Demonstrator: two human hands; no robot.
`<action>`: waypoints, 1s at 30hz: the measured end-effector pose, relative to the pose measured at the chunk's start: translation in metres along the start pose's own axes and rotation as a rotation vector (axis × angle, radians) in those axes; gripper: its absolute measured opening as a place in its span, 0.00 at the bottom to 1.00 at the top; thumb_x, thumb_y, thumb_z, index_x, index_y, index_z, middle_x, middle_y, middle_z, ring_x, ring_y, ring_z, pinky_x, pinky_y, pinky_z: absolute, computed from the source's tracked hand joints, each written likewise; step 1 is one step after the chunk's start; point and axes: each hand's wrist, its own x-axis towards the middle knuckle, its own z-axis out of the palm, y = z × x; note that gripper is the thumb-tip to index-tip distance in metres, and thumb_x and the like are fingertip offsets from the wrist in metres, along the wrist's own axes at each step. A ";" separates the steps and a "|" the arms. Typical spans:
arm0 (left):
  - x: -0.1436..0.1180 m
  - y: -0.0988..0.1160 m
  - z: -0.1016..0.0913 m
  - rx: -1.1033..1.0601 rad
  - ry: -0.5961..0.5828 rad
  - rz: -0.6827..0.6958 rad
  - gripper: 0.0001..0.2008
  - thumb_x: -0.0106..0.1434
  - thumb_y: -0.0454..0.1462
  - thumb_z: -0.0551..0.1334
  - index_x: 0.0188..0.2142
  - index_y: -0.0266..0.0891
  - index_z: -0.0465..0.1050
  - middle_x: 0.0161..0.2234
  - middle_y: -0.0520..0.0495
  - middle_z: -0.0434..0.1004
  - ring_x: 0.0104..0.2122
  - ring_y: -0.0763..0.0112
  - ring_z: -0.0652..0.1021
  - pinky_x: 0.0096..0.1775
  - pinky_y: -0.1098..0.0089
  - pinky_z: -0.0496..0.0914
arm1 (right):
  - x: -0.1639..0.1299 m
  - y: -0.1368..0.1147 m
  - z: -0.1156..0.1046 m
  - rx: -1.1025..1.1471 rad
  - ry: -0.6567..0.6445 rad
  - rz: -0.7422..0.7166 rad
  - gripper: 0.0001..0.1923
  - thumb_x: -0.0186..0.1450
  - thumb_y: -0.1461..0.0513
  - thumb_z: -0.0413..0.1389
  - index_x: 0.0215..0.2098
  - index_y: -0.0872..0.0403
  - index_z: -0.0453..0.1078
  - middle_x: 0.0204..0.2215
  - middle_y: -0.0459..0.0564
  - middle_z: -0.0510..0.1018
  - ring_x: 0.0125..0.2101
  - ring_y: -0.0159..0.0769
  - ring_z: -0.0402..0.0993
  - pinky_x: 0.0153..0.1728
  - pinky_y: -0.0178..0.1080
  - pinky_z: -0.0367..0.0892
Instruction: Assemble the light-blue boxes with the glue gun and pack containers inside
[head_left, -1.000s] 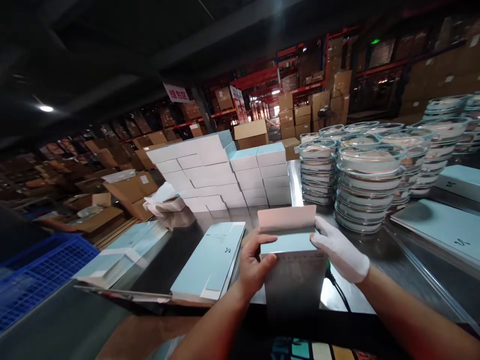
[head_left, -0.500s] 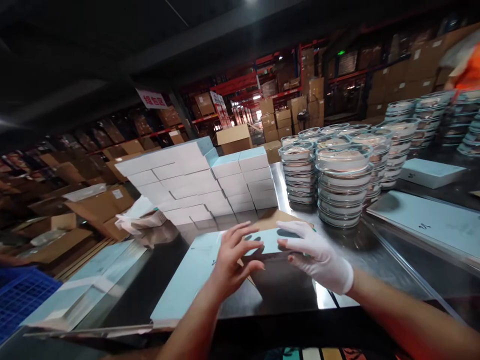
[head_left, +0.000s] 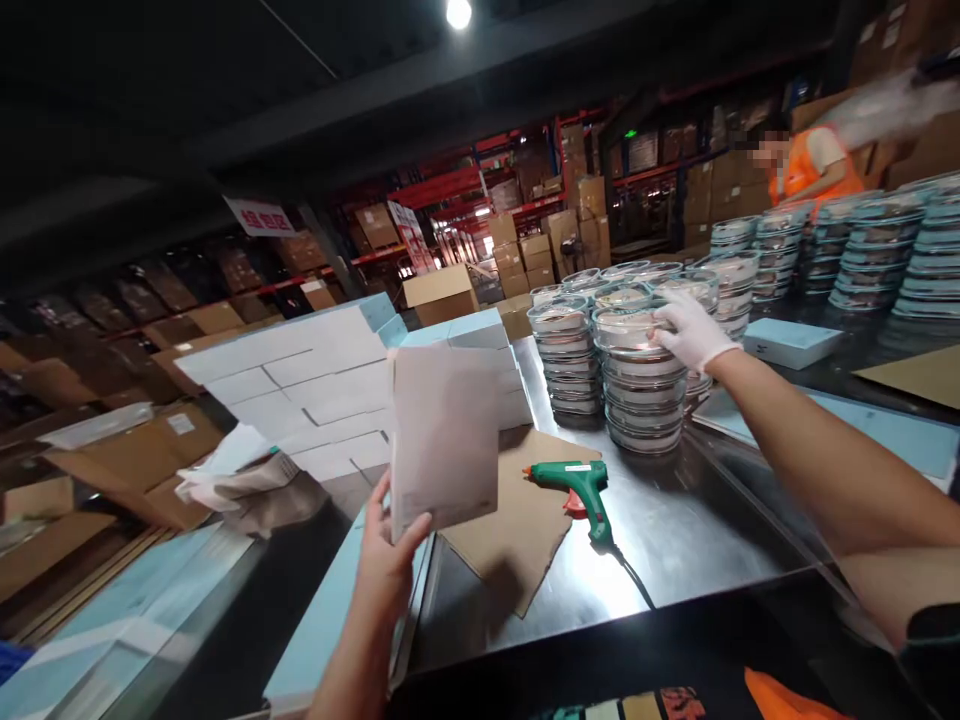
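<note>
My left hand [head_left: 390, 555] is closed on the lower left edge of a white box [head_left: 446, 435], raised upright with its pale, plain face towards me. My right hand [head_left: 694, 330], in a white glove with some bare fingertips, reaches to the top of the front stack of round clear-lidded containers [head_left: 643, 400]. Its fingers are apart at the top container's rim; whether they touch it I cannot tell. Between my hands, a green glue gun [head_left: 574, 480] with an orange tip and red trigger lies on brown cardboard [head_left: 517, 560] on the metal table [head_left: 697, 530].
White boxes [head_left: 285, 390] with light blue tops form a wall at the back left. Light blue boxes [head_left: 322, 630] lie by my left arm. More container stacks [head_left: 870, 250] stand at the right, near a person in an orange vest [head_left: 821, 175]. A blue box [head_left: 791, 342] lies below them.
Both hands were over the box on the cardboard. My left hand now has it raised and tipped upright. My right hand has moved to the container stack, and the glue gun shows.
</note>
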 end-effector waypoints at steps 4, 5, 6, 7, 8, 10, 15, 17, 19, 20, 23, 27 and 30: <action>-0.034 -0.058 0.029 -0.062 -0.114 -0.141 0.57 0.44 0.49 0.82 0.71 0.46 0.62 0.63 0.38 0.76 0.60 0.44 0.79 0.61 0.49 0.75 | 0.000 -0.026 -0.005 0.058 0.183 -0.016 0.06 0.70 0.64 0.55 0.37 0.51 0.74 0.54 0.59 0.84 0.55 0.41 0.76 0.61 0.52 0.71; -0.041 -0.067 0.034 -0.061 -0.135 -0.133 0.56 0.44 0.48 0.82 0.71 0.46 0.64 0.65 0.38 0.74 0.63 0.43 0.77 0.64 0.49 0.73 | -0.003 -0.039 -0.011 0.068 0.251 -0.016 0.08 0.72 0.63 0.52 0.40 0.51 0.74 0.54 0.59 0.83 0.53 0.41 0.77 0.59 0.51 0.71; -0.046 -0.074 0.039 -0.061 -0.154 -0.112 0.55 0.44 0.47 0.81 0.70 0.46 0.65 0.67 0.38 0.73 0.65 0.42 0.75 0.66 0.49 0.71 | -0.007 -0.052 -0.018 0.077 0.303 -0.024 0.08 0.72 0.61 0.52 0.42 0.52 0.74 0.52 0.59 0.83 0.51 0.42 0.77 0.57 0.51 0.72; -0.049 -0.078 0.041 -0.061 -0.168 -0.087 0.54 0.45 0.47 0.81 0.70 0.46 0.65 0.69 0.39 0.70 0.67 0.41 0.73 0.68 0.49 0.69 | -0.013 -0.066 -0.027 0.079 0.321 -0.050 0.08 0.71 0.59 0.54 0.42 0.52 0.74 0.49 0.58 0.84 0.48 0.42 0.77 0.54 0.49 0.72; -0.051 -0.080 0.041 -0.061 -0.176 -0.063 0.53 0.45 0.47 0.81 0.69 0.46 0.66 0.71 0.39 0.68 0.69 0.41 0.72 0.69 0.50 0.68 | -0.019 -0.079 -0.036 0.072 0.289 -0.101 0.08 0.70 0.58 0.56 0.40 0.53 0.75 0.43 0.56 0.84 0.44 0.42 0.77 0.50 0.48 0.73; -0.052 -0.081 0.037 -0.052 -0.169 -0.024 0.52 0.47 0.46 0.80 0.70 0.46 0.64 0.72 0.38 0.67 0.70 0.43 0.71 0.69 0.51 0.67 | -0.036 -0.104 -0.051 0.047 0.054 -0.272 0.09 0.68 0.56 0.59 0.32 0.51 0.74 0.30 0.50 0.80 0.33 0.40 0.73 0.41 0.45 0.71; -0.063 -0.093 0.028 -0.002 -0.276 0.060 0.48 0.50 0.49 0.80 0.67 0.45 0.66 0.63 0.35 0.76 0.60 0.47 0.80 0.60 0.51 0.75 | -0.093 -0.162 -0.049 0.201 -0.637 -0.600 0.16 0.70 0.54 0.58 0.25 0.48 0.74 0.20 0.46 0.73 0.23 0.37 0.69 0.26 0.40 0.62; -0.073 -0.104 0.032 -0.007 -0.339 0.079 0.45 0.50 0.49 0.81 0.65 0.45 0.68 0.60 0.36 0.78 0.56 0.49 0.81 0.58 0.51 0.76 | -0.115 -0.187 -0.037 0.189 -0.627 -0.659 0.12 0.68 0.58 0.61 0.25 0.48 0.76 0.22 0.48 0.76 0.25 0.38 0.72 0.29 0.41 0.67; -0.080 -0.114 0.039 -0.006 -0.369 0.077 0.44 0.49 0.48 0.81 0.63 0.44 0.69 0.59 0.36 0.78 0.56 0.50 0.81 0.58 0.52 0.76 | -0.129 -0.208 -0.027 0.169 -0.496 -0.674 0.09 0.68 0.63 0.60 0.29 0.49 0.78 0.26 0.50 0.80 0.30 0.41 0.77 0.36 0.43 0.73; -0.082 -0.118 0.043 0.003 -0.377 0.057 0.44 0.48 0.47 0.82 0.61 0.43 0.70 0.58 0.36 0.78 0.55 0.49 0.81 0.58 0.52 0.76 | -0.132 -0.214 -0.025 0.208 -0.427 -0.656 0.08 0.69 0.63 0.59 0.33 0.49 0.79 0.30 0.51 0.82 0.34 0.43 0.79 0.41 0.45 0.75; -0.082 -0.126 0.049 0.060 -0.384 -0.055 0.45 0.44 0.46 0.84 0.59 0.40 0.71 0.55 0.34 0.79 0.54 0.46 0.81 0.57 0.48 0.76 | -0.132 -0.204 -0.025 0.490 -0.244 -0.500 0.11 0.75 0.58 0.57 0.53 0.46 0.78 0.47 0.51 0.85 0.50 0.46 0.83 0.57 0.51 0.77; -0.079 -0.133 0.048 0.105 -0.366 -0.116 0.51 0.43 0.50 0.85 0.63 0.39 0.69 0.55 0.33 0.79 0.56 0.42 0.80 0.60 0.43 0.74 | -0.153 -0.150 -0.006 0.705 -0.151 -0.153 0.29 0.74 0.42 0.58 0.69 0.41 0.66 0.63 0.56 0.78 0.61 0.52 0.79 0.64 0.59 0.74; -0.078 -0.132 0.048 0.017 -0.339 0.005 0.58 0.52 0.59 0.79 0.73 0.42 0.57 0.63 0.30 0.74 0.61 0.42 0.77 0.64 0.41 0.69 | -0.200 -0.125 0.035 0.685 -0.332 -0.083 0.41 0.70 0.37 0.61 0.73 0.46 0.62 0.71 0.62 0.70 0.68 0.59 0.72 0.67 0.63 0.69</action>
